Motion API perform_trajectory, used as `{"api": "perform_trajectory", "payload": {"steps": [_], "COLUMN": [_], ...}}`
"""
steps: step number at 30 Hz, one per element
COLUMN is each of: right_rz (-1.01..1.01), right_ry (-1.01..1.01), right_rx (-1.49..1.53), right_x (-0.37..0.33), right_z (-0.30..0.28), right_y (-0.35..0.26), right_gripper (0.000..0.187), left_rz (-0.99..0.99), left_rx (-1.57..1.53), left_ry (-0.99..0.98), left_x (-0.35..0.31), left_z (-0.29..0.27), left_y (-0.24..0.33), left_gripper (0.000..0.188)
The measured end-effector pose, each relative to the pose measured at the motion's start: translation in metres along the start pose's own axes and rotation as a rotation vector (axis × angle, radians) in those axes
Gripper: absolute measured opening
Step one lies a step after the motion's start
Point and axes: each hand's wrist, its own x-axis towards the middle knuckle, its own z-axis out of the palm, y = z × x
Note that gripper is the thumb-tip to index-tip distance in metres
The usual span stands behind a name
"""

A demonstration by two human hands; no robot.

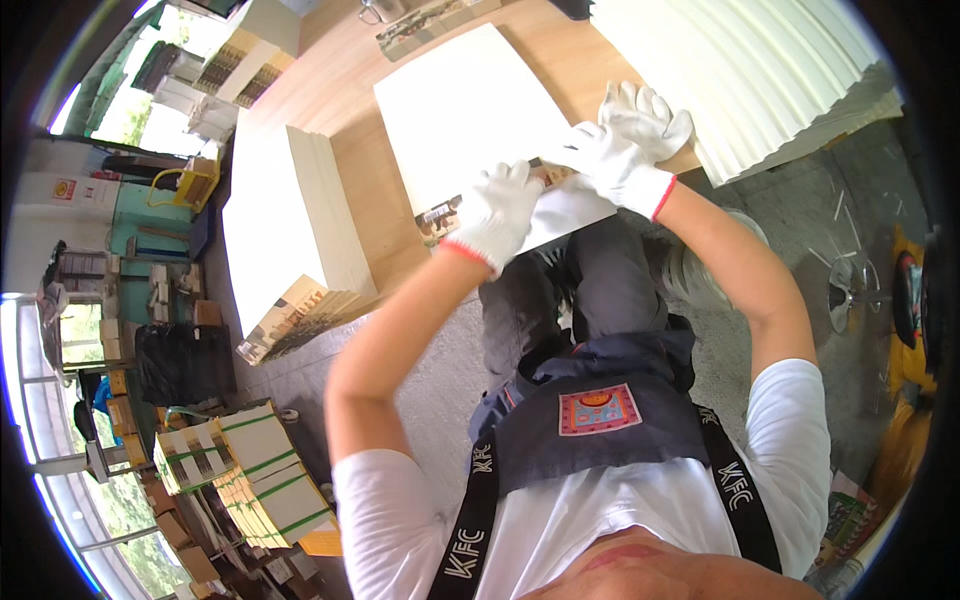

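Note:
A large white sheet lies on the wooden table, with a printed picture strip near its near edge. The part of the sheet nearest me bends and hangs over the table's edge between my hands. My left hand, in a white glove with a red cuff, rests on the printed strip with its fingers stretched away from me. At the sheet's near right edge is my right hand, gloved alike, fingers spread toward the left. Just beyond it a loose white glove lies on the table. Neither palm shows.
A stack of white sheets with printed edges stands left on the table. A tall fanned white stack fills the right. A printed block lies at the far edge. Strapped bundles sit on the floor at lower left.

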Motion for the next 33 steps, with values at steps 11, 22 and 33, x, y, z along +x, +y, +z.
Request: {"api": "perform_trajectory", "payload": {"steps": [11,22,33], "right_rz": [0.485,0.796,0.796], "right_ry": [0.009,-0.111,0.25], "right_rx": [0.31,1.548,1.789], "right_x": [-0.018,0.097,0.102], "right_z": [0.063,-0.012,0.017], "right_y": [0.129,0.052,-0.039], "right_gripper": [0.045,0.055,0.04], "left_rz": [-0.744,-0.694,-0.561], "left_rx": [-3.105,-2.987,-2.175], "left_ry": [0.781,0.911,1.171], "left_x": [-0.074,-0.031,-0.152], "left_z": [0.068,0.061,0.012], "left_y": [0.001,-0.06,-0.081], "left_gripper": [0.019,0.014,0.035]}}
